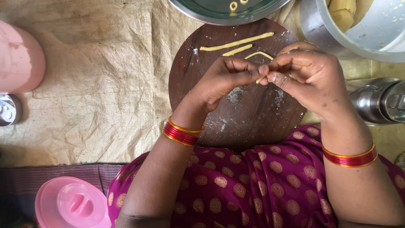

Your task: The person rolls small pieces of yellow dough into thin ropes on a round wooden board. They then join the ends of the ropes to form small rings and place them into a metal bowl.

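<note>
At frame centre, the left hand (225, 78) and right hand (306, 76) pinch fingertips closed on one thin pale yellow dough strip (260, 79). Below them lies a round dark wooden board (244, 118), with three more thin dough strips (237, 43) at its upper edge.

Home floor kitchen, sacking cloth (105, 84) spread underneath; round wooden board (249, 122), steel vessels (358, 29), dough strips (236, 42)

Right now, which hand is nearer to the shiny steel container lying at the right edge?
Right. The right hand sits just beside the steel container, apart from it. The left hand is farther off, over the round dark wooden board, beyond the right hand.
</note>
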